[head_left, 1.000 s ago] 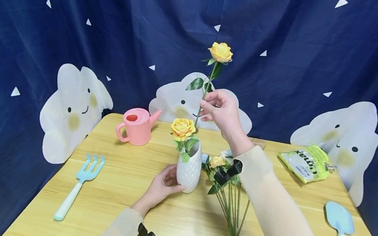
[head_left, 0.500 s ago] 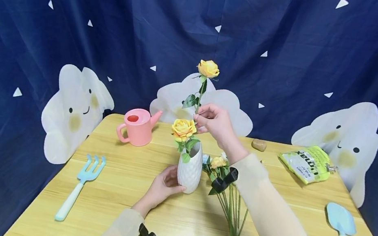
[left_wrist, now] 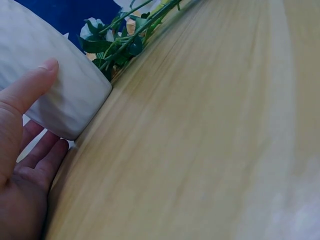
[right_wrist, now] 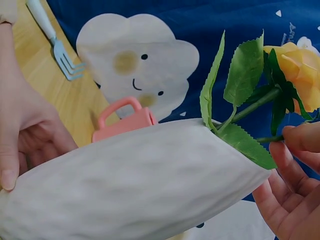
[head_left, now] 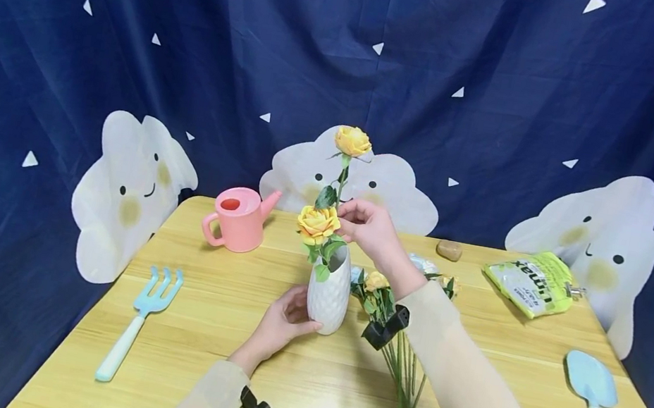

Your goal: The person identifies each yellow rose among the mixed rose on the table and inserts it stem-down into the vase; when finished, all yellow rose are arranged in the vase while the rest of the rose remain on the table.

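Upright on the table stands a white textured vase (head_left: pixel 328 298), its slanted mouth uppermost. My left hand (head_left: pixel 275 328) holds it low down, thumb on the near side (left_wrist: pixel 35 82) and fingers round the other. One yellow rose (head_left: pixel 318 225) is in the vase, its leaves hanging over the rim. Between thumb and fingers my right hand (head_left: pixel 369 231) pinches the stem of a second yellow rose (head_left: pixel 352 142), just above the vase's mouth. Its bloom rises above the first one. The lower end of that stem is hidden, apparently inside the vase.
Right of the vase lies a bunch of artificial flowers (head_left: pixel 377 283), stems toward me. A pink watering can (head_left: pixel 239 220) and blue hand fork (head_left: pixel 146 311) are at left. At right are a stone (head_left: pixel 449 250), a green bag (head_left: pixel 529 282) and a blue trowel (head_left: pixel 591 399).
My right hand has come down toward the vase's mouth, and the second rose has sunk with it, shifting slightly left. The left hand and the vase have stayed in place.
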Motion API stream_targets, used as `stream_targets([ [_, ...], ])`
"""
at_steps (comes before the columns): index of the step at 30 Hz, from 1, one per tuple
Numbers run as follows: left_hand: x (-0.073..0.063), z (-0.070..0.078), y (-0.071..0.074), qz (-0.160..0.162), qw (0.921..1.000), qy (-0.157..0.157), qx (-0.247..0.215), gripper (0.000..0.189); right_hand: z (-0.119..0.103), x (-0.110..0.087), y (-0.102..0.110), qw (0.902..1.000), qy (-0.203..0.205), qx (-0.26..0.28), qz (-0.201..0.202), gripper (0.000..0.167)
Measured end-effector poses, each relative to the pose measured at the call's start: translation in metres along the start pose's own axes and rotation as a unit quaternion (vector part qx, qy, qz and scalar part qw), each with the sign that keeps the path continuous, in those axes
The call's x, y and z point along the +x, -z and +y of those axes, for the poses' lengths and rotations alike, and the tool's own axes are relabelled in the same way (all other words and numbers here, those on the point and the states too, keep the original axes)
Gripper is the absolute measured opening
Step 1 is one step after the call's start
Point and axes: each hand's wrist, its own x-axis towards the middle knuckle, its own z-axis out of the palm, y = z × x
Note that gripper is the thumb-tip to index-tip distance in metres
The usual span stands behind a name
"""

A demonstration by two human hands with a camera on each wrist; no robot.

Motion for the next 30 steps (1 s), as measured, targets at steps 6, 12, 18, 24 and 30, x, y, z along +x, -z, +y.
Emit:
stream_targets([
  [6,0.0,0.001,0.0,-0.001,1.0,-0.002,0.002,0.061,0.002,-0.002,-0.003,0.9999,0.009,0.0,0.012,0.011],
  [12,0.0,0.002,0.0,0.002,1.0,-0.001,-0.002,0.061,0.002,0.001,-0.009,0.9975,0.009,0.052,0.046,0.012],
  [18,0.0,0.001,-0.001,0.003,1.0,0.0,-0.009,0.062,0.0,0.002,-0.011,0.9941,0.017,0.074,0.077,0.018],
  [24,-0.001,-0.001,0.0,0.004,1.0,-0.002,-0.008,0.064,-0.004,0.001,-0.014,0.9939,0.011,0.074,0.08,0.017],
  [30,-0.001,-0.002,0.0,0.004,0.9999,-0.002,-0.015,0.066,-0.002,0.0,-0.016,0.9932,-0.012,0.054,0.103,0.014],
])
